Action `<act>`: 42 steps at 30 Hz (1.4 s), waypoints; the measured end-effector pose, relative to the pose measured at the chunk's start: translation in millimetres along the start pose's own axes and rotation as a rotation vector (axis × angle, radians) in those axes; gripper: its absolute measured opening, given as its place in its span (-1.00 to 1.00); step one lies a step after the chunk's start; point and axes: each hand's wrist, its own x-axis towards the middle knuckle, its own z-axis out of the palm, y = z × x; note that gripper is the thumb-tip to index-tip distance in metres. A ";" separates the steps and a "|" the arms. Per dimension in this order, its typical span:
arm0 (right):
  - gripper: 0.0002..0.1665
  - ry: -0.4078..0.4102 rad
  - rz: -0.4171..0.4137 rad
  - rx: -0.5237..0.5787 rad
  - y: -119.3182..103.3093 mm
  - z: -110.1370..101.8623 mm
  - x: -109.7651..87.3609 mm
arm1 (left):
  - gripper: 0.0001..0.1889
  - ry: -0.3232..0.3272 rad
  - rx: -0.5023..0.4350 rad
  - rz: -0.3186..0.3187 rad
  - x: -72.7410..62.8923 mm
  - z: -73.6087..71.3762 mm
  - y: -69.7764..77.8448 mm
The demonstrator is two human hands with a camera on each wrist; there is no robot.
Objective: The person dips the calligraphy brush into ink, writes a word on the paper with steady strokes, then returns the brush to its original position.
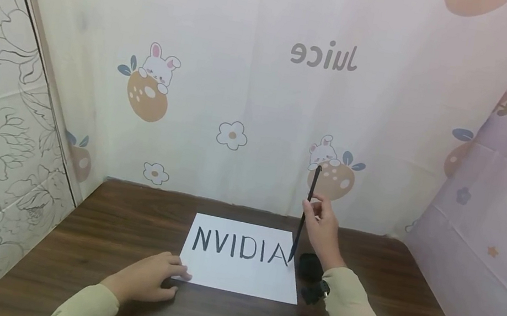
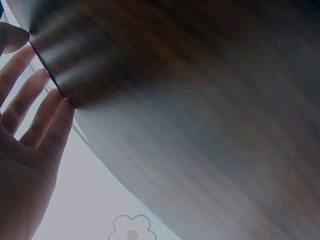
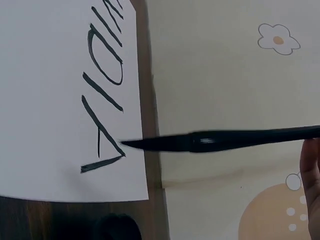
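Observation:
A white sheet of paper (image 1: 238,278) lies on the wooden table, with the dark letters NVIDIA (image 1: 242,247) across its upper half. My right hand (image 1: 324,228) pinches a black writing brush (image 1: 302,225) partway up its handle and holds it nearly upright. In the head view the brush's tip is by the final A; whether it touches the paper I cannot tell. The right wrist view shows the dark bristles (image 3: 155,144) over the sheet. At the paper's lower left corner rests my left hand (image 1: 151,279), fingers spread and relaxed, some fingertips on the sheet.
A black object (image 1: 310,268), perhaps an ink holder, stands just right of the paper, partly hidden by the right wrist. The brown table (image 1: 121,225) ends at a patterned curtain (image 1: 244,95) behind, with more printed cloth on both sides.

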 end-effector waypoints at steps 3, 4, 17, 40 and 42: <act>-0.55 -0.028 0.011 0.001 -1.0 -4.8 3.0 | -0.69 -0.006 -0.002 -0.008 0.1 -0.6 -0.6; -0.54 -0.039 0.019 -0.001 -1.6 -6.9 3.7 | -0.69 -0.007 -0.004 -0.011 0.2 -0.9 -0.6; -0.48 -0.157 0.121 -0.057 10.2 -40.4 11.9 | -0.69 -0.010 -0.003 -0.009 -1.5 0.8 -1.5; -0.41 -0.297 0.281 -0.160 59.1 -91.4 1.6 | -0.70 0.007 0.006 0.004 -1.2 -0.6 0.4; -0.41 -0.314 0.298 -0.167 61.9 -92.9 -0.1 | -0.70 0.007 0.004 0.005 -1.0 -0.5 0.4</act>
